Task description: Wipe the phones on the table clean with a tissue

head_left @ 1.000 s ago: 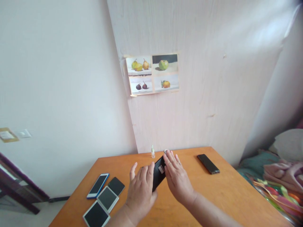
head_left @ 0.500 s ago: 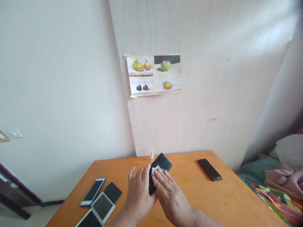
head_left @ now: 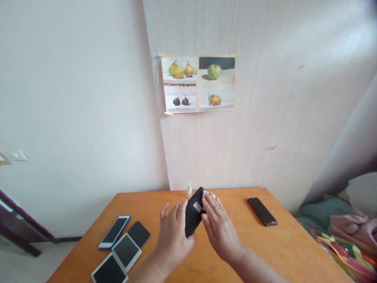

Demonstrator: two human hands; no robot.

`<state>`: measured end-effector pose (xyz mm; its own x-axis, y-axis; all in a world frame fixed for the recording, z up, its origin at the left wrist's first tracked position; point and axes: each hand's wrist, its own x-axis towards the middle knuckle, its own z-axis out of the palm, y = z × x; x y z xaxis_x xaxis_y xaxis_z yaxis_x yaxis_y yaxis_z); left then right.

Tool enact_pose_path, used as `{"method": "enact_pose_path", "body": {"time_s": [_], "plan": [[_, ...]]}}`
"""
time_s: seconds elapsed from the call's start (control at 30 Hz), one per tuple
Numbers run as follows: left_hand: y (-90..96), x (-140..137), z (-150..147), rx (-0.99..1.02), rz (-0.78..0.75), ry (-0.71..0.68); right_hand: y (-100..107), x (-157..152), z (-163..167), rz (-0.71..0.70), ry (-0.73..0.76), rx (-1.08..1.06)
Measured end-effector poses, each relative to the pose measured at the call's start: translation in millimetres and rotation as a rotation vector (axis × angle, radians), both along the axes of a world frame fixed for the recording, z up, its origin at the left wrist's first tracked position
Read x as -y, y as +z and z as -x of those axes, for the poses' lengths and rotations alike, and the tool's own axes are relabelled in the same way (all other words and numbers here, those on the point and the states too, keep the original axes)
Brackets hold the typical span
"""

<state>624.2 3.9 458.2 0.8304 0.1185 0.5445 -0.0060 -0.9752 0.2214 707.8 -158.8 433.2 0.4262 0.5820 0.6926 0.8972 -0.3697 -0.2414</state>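
A black phone (head_left: 193,218) with a pale label on its back is tilted up above the table, held along its left and lower edges by my left hand (head_left: 173,230). My right hand (head_left: 220,224) presses a small white wad, perhaps tissue or cloth (head_left: 204,193), against the phone's upper right part with its fingertips. Most of the wad is hidden under the fingers. Just behind the phone a small clear bottle with a pointed tip (head_left: 189,190) stands upright.
On the orange-brown table (head_left: 235,251), a blue-edged white phone (head_left: 115,232), a dark phone (head_left: 139,234) and two white-framed devices (head_left: 127,251) lie at left. Another black phone (head_left: 262,211) lies at right. Fabrics (head_left: 350,224) are heaped beyond the right edge.
My right hand has slid the white wad from the phone's middle to its upper right edge, uncovering the label. The phone has turned slightly, and the camera view has shifted.
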Motion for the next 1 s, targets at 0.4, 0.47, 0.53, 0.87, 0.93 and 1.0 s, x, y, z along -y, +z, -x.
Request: {"method": "enact_pose_path", "body": {"time_s": [0.4,0.47,0.53,0.87,0.93,1.0], "plan": [[-4.0,0.5,-0.2,0.012,0.039,-0.027,3.3,-2.4,4.5,0.076,0.074,0.041],[-4.7,0.2,0.5,-0.003,0.04,-0.037,1.4,-2.4,6.2,0.158,0.177,0.071],[-5.5,0.5,1.5,-0.006,0.028,-0.019,-0.5,-2.1,3.0,0.151,0.141,0.057],[-1.2,-1.3,6.4,0.004,-0.111,-0.055,3.6,-10.9,-8.5,0.061,0.09,0.002],[-1.7,-3.8,7.7,-0.009,-0.149,-0.059,4.6,-12.3,-9.4,-0.006,0.0,-0.018],[-3.2,-4.6,7.7,-0.009,-0.141,-0.063,4.4,-14.3,-7.7,0.001,0.01,-0.009]]}}
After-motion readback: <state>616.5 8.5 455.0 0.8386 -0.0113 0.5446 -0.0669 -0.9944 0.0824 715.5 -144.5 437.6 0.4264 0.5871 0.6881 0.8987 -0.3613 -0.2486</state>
